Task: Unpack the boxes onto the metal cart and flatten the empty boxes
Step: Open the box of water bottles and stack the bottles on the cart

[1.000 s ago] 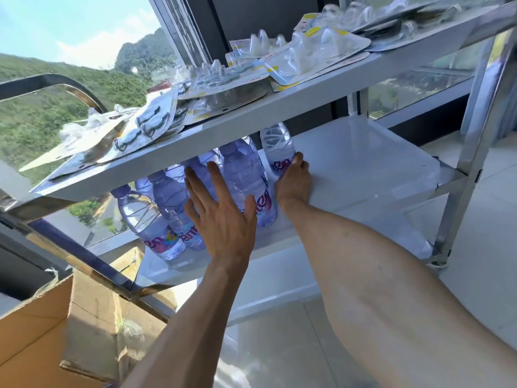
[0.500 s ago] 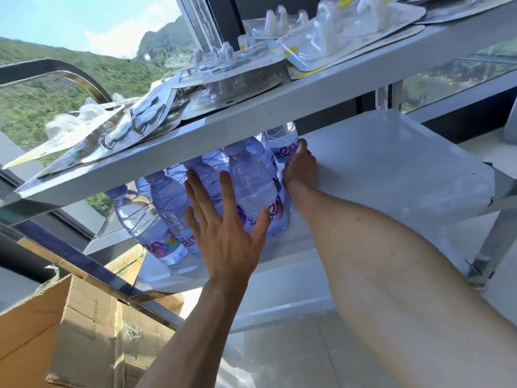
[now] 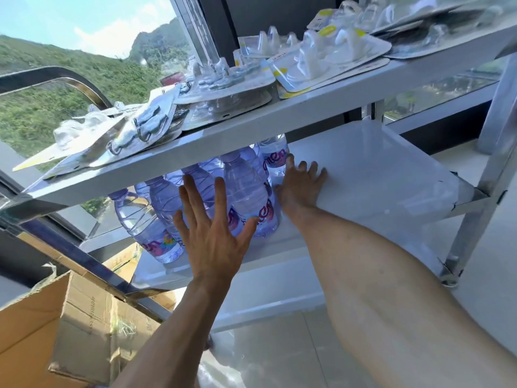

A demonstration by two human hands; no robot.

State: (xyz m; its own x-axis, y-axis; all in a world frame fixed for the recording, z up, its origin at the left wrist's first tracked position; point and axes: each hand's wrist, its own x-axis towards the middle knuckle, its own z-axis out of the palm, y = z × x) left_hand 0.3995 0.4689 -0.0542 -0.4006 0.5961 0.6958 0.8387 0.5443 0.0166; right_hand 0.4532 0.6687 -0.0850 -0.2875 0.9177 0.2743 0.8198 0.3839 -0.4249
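Note:
Several clear purple-tinted water bottles [image 3: 246,189] stand in a tight group on the middle shelf [image 3: 363,169] of the metal cart. My left hand [image 3: 212,233] presses flat against the front bottles, fingers straight and spread. My right hand [image 3: 300,183] lies palm down on the shelf at the right side of the group, its fingers spread, its thumb side against a bottle. An open cardboard box [image 3: 56,326] sits on the floor at lower left.
The top shelf [image 3: 251,127] carries several blister packs of hooks [image 3: 223,88]. The cart's curved handle [image 3: 56,79] rises at left and a leg [image 3: 475,208] at right. A window is behind. Pale tiled floor lies to the right.
My right hand has drawn back from the bottles' side and spread flat on the shelf. The left hand stays pressed on the front bottles. The view shifted slightly.

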